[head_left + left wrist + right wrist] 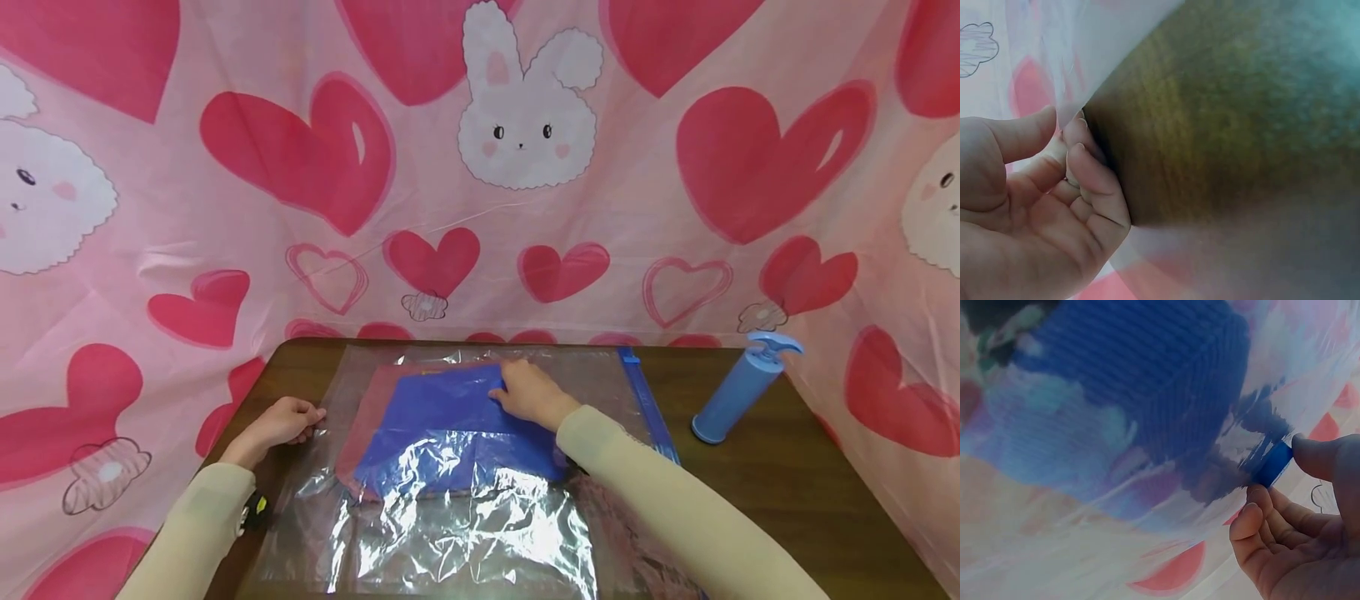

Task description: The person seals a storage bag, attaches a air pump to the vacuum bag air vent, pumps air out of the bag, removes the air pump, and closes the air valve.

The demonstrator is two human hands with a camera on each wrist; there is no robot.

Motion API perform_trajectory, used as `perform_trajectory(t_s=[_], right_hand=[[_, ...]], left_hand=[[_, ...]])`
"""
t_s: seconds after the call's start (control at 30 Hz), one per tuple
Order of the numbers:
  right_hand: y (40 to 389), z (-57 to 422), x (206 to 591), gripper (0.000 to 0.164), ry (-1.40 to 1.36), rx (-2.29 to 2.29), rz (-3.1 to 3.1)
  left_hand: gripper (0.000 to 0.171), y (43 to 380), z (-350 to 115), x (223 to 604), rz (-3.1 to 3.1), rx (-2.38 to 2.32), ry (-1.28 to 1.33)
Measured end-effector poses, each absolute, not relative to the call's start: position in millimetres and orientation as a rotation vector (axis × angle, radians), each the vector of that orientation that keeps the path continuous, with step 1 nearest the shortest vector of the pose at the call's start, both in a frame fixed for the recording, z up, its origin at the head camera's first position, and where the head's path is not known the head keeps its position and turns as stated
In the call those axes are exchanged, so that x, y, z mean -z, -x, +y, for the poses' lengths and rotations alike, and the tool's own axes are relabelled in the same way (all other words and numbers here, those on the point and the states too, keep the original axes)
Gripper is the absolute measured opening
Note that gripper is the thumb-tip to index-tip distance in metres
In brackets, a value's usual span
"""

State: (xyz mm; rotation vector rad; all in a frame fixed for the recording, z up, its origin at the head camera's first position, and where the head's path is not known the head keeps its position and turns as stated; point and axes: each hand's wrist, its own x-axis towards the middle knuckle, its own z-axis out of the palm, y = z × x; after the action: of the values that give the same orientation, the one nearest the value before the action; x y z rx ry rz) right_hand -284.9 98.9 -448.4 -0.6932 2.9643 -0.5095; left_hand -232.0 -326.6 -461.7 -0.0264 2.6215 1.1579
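A clear plastic storage bag point(300, 550) lies flat on the table, with a blue zip edge point(651, 408) along its right side. Folded blue ribbed cloth point(438, 408) rests inside, over a pinkish-red cloth point(365, 417). At the bag's left edge, my left hand point(285, 419) pinches the film between thumb and fingers; the left wrist view shows the film point(1116, 44) running to the fingertips. My right hand point(534, 393) is over the upper part of the blue cloth. In the right wrist view its thumb and fingers pinch a blue cap point(1274, 464) on the bag, hidden in the head view.
A blue hand pump point(738, 392) with a T-shaped handle stands on the brown table point(795, 492), right of the bag. Pink curtains point(442, 192) with hearts and rabbits hang behind and at both sides. A dark wrist device point(255, 508) is on the left wrist.
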Motion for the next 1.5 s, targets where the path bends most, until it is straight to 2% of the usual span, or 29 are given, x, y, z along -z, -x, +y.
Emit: perform_trajectory(t_s=[0.33, 1.5], right_hand=[[286.7, 100.6, 450.9, 0.028, 0.756, 0.518, 3.021], [285.3, 103.0, 457.0, 0.024, 0.992, 0.427, 3.073]], left_hand=[[0.026, 242.6, -322.4, 458.7, 2.610, -1.201, 0.036], [0.026, 235.3, -318.5, 460.3, 2.623, -1.209, 0.029]])
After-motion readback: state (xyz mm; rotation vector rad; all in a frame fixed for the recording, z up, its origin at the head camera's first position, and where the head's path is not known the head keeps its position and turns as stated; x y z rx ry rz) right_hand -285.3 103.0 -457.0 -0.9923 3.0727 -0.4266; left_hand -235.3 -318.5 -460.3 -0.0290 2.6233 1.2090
